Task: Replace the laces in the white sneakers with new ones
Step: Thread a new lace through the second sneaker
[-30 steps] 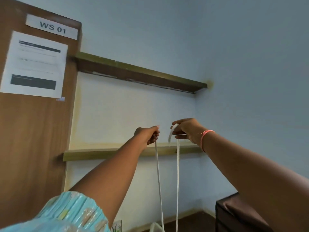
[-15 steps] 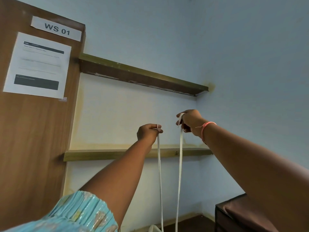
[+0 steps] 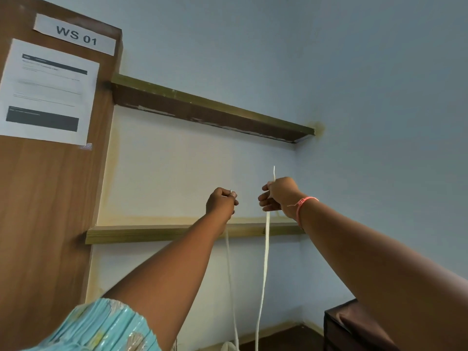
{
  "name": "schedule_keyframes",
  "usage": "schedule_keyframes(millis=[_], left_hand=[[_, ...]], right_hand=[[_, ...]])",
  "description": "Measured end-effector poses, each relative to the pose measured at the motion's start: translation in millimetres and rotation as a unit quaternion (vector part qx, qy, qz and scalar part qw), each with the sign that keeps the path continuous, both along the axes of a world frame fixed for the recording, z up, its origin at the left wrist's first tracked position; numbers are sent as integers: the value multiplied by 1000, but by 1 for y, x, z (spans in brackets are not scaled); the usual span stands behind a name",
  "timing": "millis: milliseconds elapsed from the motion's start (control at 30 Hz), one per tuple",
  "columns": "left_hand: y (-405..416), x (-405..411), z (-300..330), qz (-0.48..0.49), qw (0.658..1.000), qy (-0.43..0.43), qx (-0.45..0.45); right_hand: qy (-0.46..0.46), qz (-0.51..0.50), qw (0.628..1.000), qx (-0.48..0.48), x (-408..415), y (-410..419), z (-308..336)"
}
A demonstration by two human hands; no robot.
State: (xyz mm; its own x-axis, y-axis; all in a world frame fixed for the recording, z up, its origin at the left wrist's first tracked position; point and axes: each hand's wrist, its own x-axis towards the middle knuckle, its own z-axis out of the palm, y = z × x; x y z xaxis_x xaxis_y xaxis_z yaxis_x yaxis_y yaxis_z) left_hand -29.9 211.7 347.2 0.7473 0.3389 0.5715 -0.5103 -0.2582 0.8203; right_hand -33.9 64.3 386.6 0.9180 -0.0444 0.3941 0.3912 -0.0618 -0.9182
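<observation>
**Both lace ends held up high against the wall**

We saw both arms raised in front of a pale wall, each hand gripping one end of a white lace (image 3: pixel 265 254). The left hand (image 3: pixel 220 201) was curled into a fist, and a short tip of the lace poked out above its knuckles. From under that fist the strand dropped straight down, partly hidden behind the forearm. The right hand (image 3: pixel 277 196) was also closed around its end, thumb and fingers pinching it, with a longer tip standing upright above the hand. Below it the flat strand hung taut and nearly vertical. The two strands ran side by side, close but apart, down to the bottom edge of the view, where a small white shape (image 3: pixel 229 347) showed; we could not tell whether it was the sneaker.

A pink bracelet (image 3: pixel 305 202) sat on the right wrist, and a light blue patterned sleeve (image 3: pixel 106 328) covered the left shoulder. Behind the hands ran a lower shelf (image 3: pixel 152 234), with an upper shelf (image 3: pixel 202 110) above it. To the left stood a brown wooden panel (image 3: pixel 45 224) carrying a printed sheet (image 3: pixel 48 89) and a label reading "WS 01" (image 3: pixel 76 35). A dark brown box-like piece (image 3: pixel 354 328) sat low at the right.
</observation>
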Motion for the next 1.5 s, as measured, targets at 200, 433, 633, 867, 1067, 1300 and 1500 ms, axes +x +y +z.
schedule_keyframes(millis=[200,433,633,867,1067,1300,1500], left_hand=[[14,31,-63,288,782,70,548],[12,92,-243,111,783,242,563],[0,94,-367,130,831,281,462],[-18,92,-434,180,840,281,428],[-16,89,-446,189,862,289,372],[-20,84,-446,206,840,296,405],[-21,85,-452,197,838,292,417]], right_hand=[[61,-13,996,-71,74,-8,-73],[49,-10,938,-343,109,-6,-252],[100,-4,934,-342,94,-13,-418],[124,15,954,-272,94,7,-481],[103,1,943,-316,98,17,-498],[74,-24,937,-340,96,19,-501],[56,-38,929,-364,97,20,-504]])
